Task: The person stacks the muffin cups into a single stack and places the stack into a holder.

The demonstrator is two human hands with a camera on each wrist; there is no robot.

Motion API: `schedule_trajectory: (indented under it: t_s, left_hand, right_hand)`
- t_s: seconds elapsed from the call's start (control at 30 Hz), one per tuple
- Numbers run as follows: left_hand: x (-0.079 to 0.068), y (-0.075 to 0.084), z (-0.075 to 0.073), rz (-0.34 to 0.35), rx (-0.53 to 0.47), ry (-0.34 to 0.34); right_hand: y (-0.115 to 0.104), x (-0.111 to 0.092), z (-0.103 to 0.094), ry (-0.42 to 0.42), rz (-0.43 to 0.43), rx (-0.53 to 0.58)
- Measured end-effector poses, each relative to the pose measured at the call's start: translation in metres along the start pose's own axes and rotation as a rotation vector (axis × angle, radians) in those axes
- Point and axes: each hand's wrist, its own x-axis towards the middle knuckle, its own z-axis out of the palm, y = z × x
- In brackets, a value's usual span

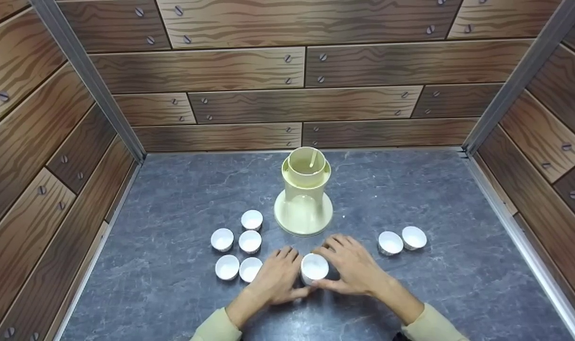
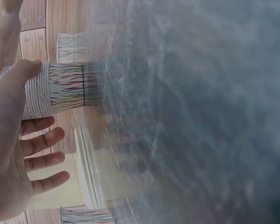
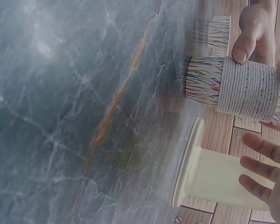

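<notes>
A stack of nested white paper cups with thin coloured lines on the sides stands upright on the dark tabletop, between the two hands. From its left side, the left hand holds it lightly, thumb on the near side and index finger on the far side; the other fingers extend loosely. My right hand grips the stack higher up between thumb and index finger, its remaining fingers spread clear of the cups. In the right wrist view, many rims of the stack show above the lowest cup.
Several white cups stand in a cluster left of the hands, one partly behind the left hand. Two more cups stand together at the right. A pale yellow cylindrical stand with a round base rises behind the hands. Wood-patterned walls enclose the table.
</notes>
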Motion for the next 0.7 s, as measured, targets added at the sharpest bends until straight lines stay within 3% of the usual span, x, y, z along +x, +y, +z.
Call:
schedule_trajectory:
  t_s: [0.7]
  left_hand:
    - [-0.0019,0.0000,-0.0018,-0.001,-0.033,-0.004]
  right_hand:
    - [-0.0004,-0.0017,0.0036,-0.014,0.017,0.037]
